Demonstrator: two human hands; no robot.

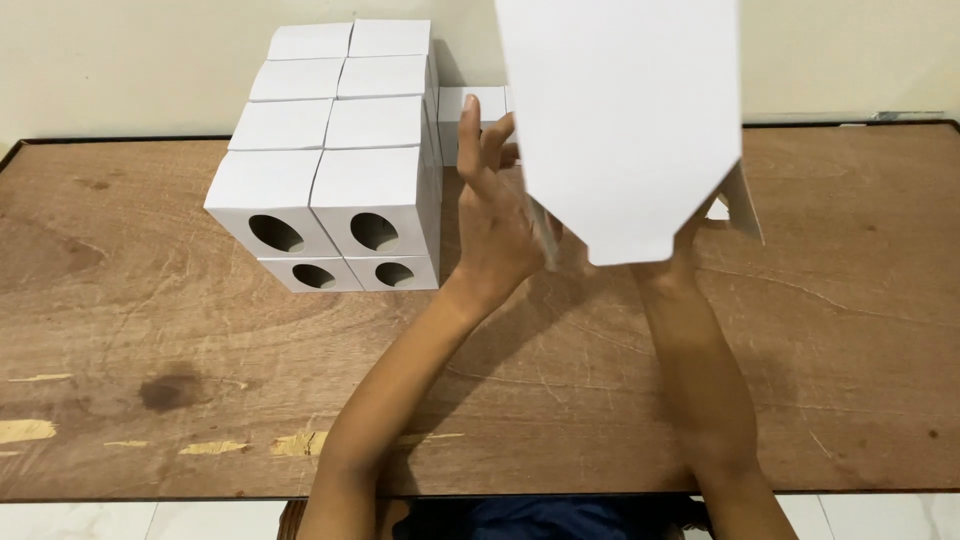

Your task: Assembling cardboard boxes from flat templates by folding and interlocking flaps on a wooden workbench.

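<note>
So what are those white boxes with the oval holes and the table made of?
The stacked white boxes look like thin matte cardboard: sharp folds, cleanly cut oval holes. The table looks like brown plywood or veneer, with visible grain, stains and chipped pale patches near the front edge.

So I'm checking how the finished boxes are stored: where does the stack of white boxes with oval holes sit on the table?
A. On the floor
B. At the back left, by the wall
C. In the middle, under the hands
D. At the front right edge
B: the stack of white boxes stands at the table's far left by the wall, left of the left hand.
</note>
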